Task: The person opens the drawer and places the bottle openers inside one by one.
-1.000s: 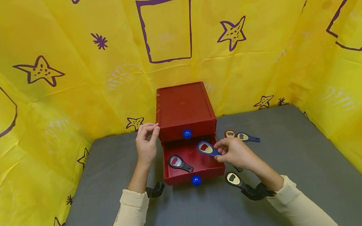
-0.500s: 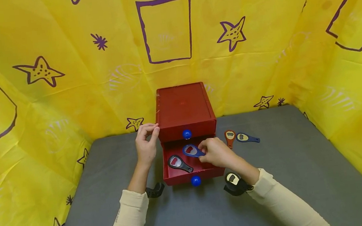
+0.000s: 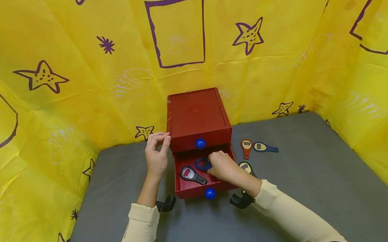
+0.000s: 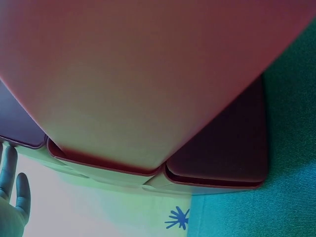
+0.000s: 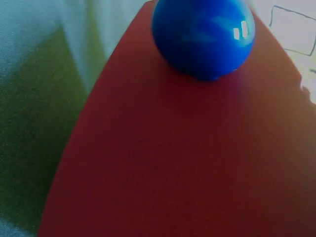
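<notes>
A red two-drawer cabinet stands at the back of the table, its lower drawer pulled out. Inside that drawer my right hand pinches a blue bottle opener; its handle is hidden by the hand. Left of it in the drawer lies a black bottle opener. My left hand touches the cabinet's upper left front corner with its fingertips. The left wrist view shows part of that hand beside the red cabinet side. In the right wrist view, a blue knob on a red drawer front fills the top.
Right of the cabinet lie an orange bottle opener and another blue bottle opener on the grey table. A black opener with a cream face is partly behind my right wrist. Yellow patterned cloth encloses the table.
My right hand has moved left and into the open drawer with the blue bottle opener. The orange opener is now fully uncovered. My left hand has stayed in place.
</notes>
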Demonstrator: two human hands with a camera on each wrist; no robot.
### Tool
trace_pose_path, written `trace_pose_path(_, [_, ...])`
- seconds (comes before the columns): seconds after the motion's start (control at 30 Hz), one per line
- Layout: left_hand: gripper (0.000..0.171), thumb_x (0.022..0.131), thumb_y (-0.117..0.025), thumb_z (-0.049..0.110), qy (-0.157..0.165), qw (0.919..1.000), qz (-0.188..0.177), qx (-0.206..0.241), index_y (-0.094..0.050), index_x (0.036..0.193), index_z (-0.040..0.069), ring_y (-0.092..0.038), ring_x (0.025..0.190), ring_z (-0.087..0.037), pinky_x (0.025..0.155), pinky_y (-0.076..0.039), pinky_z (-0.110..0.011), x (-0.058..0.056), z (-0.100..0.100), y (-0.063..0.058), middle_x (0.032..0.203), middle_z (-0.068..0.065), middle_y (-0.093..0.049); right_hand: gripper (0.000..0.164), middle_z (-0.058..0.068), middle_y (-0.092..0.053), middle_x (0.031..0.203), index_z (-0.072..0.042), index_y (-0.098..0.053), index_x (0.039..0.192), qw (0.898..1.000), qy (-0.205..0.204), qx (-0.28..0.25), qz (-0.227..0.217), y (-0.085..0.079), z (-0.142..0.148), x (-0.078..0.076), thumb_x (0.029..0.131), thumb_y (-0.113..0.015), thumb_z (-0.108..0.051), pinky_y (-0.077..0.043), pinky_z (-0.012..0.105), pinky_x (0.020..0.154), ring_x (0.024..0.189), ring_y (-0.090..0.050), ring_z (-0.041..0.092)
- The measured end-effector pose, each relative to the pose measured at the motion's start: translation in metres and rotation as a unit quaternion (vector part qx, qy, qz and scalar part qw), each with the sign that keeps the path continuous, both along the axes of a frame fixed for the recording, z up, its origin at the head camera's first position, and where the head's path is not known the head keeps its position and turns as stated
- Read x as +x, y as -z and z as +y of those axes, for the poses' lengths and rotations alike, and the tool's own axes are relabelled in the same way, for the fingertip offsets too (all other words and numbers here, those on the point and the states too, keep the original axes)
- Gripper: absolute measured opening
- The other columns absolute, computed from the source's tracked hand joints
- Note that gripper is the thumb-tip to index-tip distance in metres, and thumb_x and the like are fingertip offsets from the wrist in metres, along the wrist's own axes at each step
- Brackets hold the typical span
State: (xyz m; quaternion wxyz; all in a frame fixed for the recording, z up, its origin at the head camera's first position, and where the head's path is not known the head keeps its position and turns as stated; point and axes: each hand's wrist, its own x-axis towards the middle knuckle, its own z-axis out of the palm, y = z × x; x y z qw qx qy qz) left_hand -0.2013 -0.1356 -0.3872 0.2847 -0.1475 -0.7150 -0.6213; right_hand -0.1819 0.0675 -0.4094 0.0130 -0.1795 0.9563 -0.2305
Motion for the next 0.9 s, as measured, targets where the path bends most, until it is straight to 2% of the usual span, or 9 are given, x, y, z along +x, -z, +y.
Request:
trace_pose_path(0.07, [0.014, 0.090, -0.062, -0.006, 0.001, 1.0000, -0.002, 0.001, -0.064, 0.098, -0.018, -0.053, 0.094, 0.000, 0.084, -0.046, -0.011, 0.000, 0.000, 0.000, 0.104, -0.033, -0.056, 0.014, 0.002, -0.054, 0.063, -0.001, -0.068, 0.076, 1.000, 0.003, -0.014, -0.010, -0.001, 0.000, 0.001, 0.078, -0.078, -0.011, -0.041, 0.028, 0.055, 0.063, -0.051, 0.018])
trace_pose_path(0.17, [0.014, 0.090, -0.062, -0.006, 0.002, 1.0000, -0.004, 0.004, -0.063, 0.098, -0.018, -0.053, 0.094, 0.000, 0.084, -0.046, -0.011, -0.001, -0.001, 0.002, 0.105, -0.033, -0.056, 0.019, 0.004, -0.067, 0.073, -0.001, -0.074, 0.091, 0.999, 0.000, -0.046, -0.016, -0.008, 0.005, 0.004, 0.080, -0.078, -0.016, -0.048, 0.028, 0.062, 0.068, -0.057, 0.015])
trace_pose_path(0.37, [0.015, 0.090, -0.062, -0.005, 0.002, 0.9999, -0.013, 0.007, -0.063, 0.099, -0.017, -0.052, 0.094, 0.000, 0.084, -0.046, -0.011, -0.001, -0.001, 0.004, 0.105, -0.030, -0.056, 0.019, 0.002, -0.071, 0.080, -0.006, -0.075, 0.094, 0.993, -0.022, -0.117, -0.024, -0.031, 0.034, 0.011, 0.085, -0.075, -0.022, -0.048, 0.024, 0.066, 0.072, -0.059, 0.010])
trace_pose_path(0.5, [0.015, 0.090, -0.062, -0.005, 0.004, 0.9999, -0.012, 0.005, -0.063, 0.099, -0.017, -0.052, 0.094, 0.000, 0.084, -0.046, -0.012, -0.001, -0.001, 0.003, 0.106, -0.031, -0.055, 0.018, 0.003, -0.071, 0.086, -0.007, -0.075, 0.096, 0.988, -0.020, -0.151, -0.028, -0.039, 0.058, 0.016, 0.087, -0.072, -0.023, -0.051, 0.024, 0.066, 0.075, -0.060, 0.012])
trace_pose_path(0.63, [0.016, 0.090, -0.062, -0.005, 0.006, 0.9999, -0.007, 0.005, -0.063, 0.100, -0.018, -0.053, 0.093, 0.000, 0.083, -0.046, -0.011, -0.001, 0.000, 0.003, 0.106, -0.033, -0.055, 0.015, 0.003, -0.070, 0.086, -0.007, -0.074, 0.096, 0.986, -0.005, -0.168, -0.017, -0.037, 0.080, 0.021, 0.088, -0.071, -0.019, -0.051, 0.023, 0.065, 0.074, -0.059, 0.012])
trace_pose_path(0.9, [0.014, 0.089, -0.062, -0.008, 0.002, 1.0000, 0.003, 0.006, -0.064, 0.098, -0.018, -0.053, 0.092, 0.001, 0.083, -0.047, -0.011, -0.002, -0.001, 0.003, 0.103, -0.030, -0.055, 0.009, 0.000, -0.070, 0.080, -0.007, -0.075, 0.091, 0.987, 0.022, -0.162, -0.001, -0.019, 0.110, 0.032, 0.086, -0.073, -0.014, -0.050, 0.022, 0.062, 0.070, -0.058, 0.009])
